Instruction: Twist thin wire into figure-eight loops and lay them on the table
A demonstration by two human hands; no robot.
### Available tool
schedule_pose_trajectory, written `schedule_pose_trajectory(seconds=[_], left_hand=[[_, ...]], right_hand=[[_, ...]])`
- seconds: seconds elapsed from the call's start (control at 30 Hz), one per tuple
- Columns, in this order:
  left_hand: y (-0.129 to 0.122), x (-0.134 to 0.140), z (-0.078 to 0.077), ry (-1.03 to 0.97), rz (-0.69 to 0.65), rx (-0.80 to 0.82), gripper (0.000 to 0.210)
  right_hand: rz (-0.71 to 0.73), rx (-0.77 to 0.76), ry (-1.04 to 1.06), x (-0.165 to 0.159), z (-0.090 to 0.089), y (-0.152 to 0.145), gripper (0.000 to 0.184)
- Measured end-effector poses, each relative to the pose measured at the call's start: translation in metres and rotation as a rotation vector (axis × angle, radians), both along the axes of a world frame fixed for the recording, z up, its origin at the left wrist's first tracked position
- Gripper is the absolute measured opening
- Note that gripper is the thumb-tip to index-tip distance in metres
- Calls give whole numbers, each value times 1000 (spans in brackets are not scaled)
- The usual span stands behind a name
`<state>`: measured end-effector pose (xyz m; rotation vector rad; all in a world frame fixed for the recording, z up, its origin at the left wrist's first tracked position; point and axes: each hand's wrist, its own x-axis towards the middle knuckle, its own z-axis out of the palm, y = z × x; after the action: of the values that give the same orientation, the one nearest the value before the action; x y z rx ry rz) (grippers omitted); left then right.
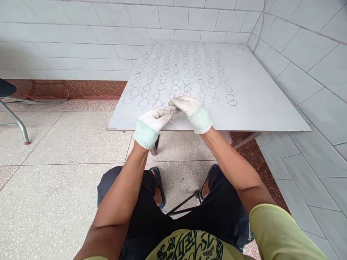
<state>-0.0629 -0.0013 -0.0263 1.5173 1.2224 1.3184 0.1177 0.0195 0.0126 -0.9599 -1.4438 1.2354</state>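
Note:
White knitted gloves with pale green cuffs cover both of my hands. My left hand (155, 121) is closed in a pinch just above the near edge of the white tabletop (260, 108). Close beside it, my right hand (187, 107) pinches too, slightly higher and farther in. A thin wire seems to run between the fingertips; most of it is hidden by the gloves. Past my hands lie rows of thin, dark wire loops twisted into figure-eights, such as one wire figure-eight (161, 86) in front of my left hand and another wire figure-eight (232, 102) to the right.
White tiled walls (173, 17) meet behind and to the right of the table. A chair's metal leg (20, 124) stands on the speckled floor (67, 144) at left. Beneath me are a dark metal stand (184, 206) and my sandalled feet. A cable (260, 29) hangs in the corner.

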Motion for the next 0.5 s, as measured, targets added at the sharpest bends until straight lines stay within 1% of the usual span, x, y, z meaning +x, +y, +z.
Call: schedule_pose_trajectory(seconds=[0.07, 0.13, 0.23, 0.3, 0.4, 0.5], left_hand=[[1, -1, -1, -4, 2, 3, 24], [2, -3, -3, -26, 34, 11, 24], [1, -4, -5, -82, 94, 22, 23], [1, -3, -5, -134, 127, 20, 25], [1, -4, -6, -188, 187, 24, 27], [2, -7, -8, -179, 248, 45, 28]], right_hand=[[23, 8, 14, 0, -1, 2, 37], [33, 14, 21, 2, -1, 5, 48], [-19, 13, -16, 7, 0, 10, 64], [-56, 21, -51, 11, 2, 10, 68], [-45, 41, -53, 15, 4, 7, 65], [-4, 45, -41, 13, 0, 7, 53]])
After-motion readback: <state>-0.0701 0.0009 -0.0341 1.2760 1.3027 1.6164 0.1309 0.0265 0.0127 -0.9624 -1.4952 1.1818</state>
